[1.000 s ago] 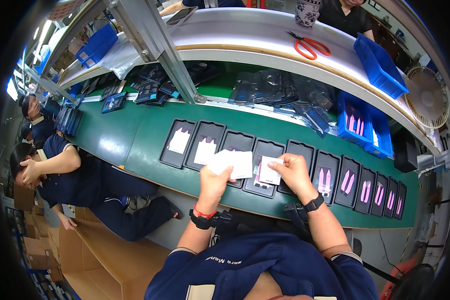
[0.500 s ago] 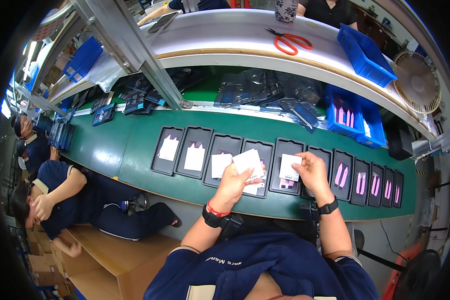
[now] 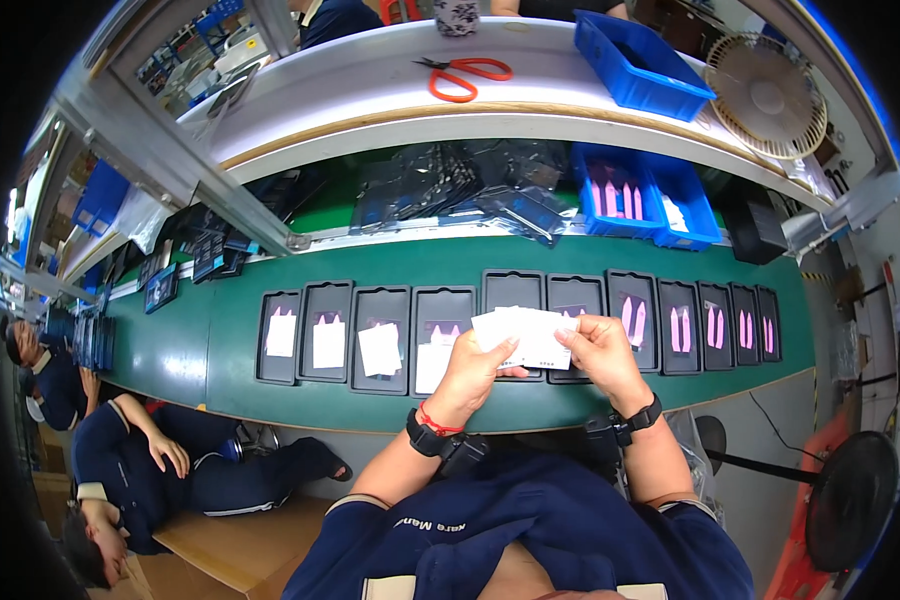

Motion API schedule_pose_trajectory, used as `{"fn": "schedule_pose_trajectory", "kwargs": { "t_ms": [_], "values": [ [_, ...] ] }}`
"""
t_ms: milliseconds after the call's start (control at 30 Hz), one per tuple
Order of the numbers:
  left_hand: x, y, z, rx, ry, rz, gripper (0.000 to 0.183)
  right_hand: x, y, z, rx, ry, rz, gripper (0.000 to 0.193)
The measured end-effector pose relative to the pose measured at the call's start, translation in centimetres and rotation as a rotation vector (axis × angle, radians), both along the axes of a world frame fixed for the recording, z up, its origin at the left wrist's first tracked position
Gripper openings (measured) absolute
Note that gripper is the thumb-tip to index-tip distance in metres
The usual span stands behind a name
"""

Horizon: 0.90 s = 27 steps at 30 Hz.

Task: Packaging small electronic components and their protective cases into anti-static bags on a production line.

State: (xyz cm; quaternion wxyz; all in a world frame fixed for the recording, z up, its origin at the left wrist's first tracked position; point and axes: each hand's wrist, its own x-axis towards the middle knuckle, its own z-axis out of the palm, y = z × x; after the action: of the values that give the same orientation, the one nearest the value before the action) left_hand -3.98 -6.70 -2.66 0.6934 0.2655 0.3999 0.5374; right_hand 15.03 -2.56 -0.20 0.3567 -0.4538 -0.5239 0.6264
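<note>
A fanned stack of white cards (image 3: 520, 335) is held in front of me, above the black trays. My left hand (image 3: 467, 372) is closed on the stack's left side, thumb on top. My right hand (image 3: 605, 355) pinches its right edge; whether it has one card or several I cannot tell. Behind the cards stands a black tray (image 3: 513, 280), its lower part hidden. The tray (image 3: 443, 300) left of it has pink pointed pieces and a white card (image 3: 433, 370). To the right, another tray (image 3: 633, 285) contains pink pointed strips (image 3: 633, 320).
Further trays line the green table (image 3: 220, 320) on both sides; the leftmost ones hold white cards. Blue bins (image 3: 688, 235) stand at the back beside dark plastic packets (image 3: 430, 185). Red-handled scissors (image 3: 460, 75) lie on the shelf above. A co-worker (image 3: 160, 450) sits at left.
My right hand, earlier apart with a card over a tray, has come to the stack in my left hand. The whole view has shifted. The co-worker's raised arm has come down.
</note>
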Motion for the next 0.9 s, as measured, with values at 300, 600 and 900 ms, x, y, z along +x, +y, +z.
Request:
{"fn": "schedule_pose_trajectory", "kwargs": {
  "t_ms": [300,600,900],
  "values": [
    [2.8,1.8,0.5,-0.036,0.086,0.06,0.028,2.6,0.1,-1.0,0.721,-0.674,-0.455,0.027],
    [6.7,3.3,0.2,-0.012,0.07,-0.188,0.03,10.0,3.0,-2.4,0.25,-0.344,-0.408,0.013],
    [12.4,5.0,0.5,-0.013,0.065,-0.238,0.034,9.5,0.7,-2.5,0.283,-0.091,-0.37,0.012]
  ]
}}
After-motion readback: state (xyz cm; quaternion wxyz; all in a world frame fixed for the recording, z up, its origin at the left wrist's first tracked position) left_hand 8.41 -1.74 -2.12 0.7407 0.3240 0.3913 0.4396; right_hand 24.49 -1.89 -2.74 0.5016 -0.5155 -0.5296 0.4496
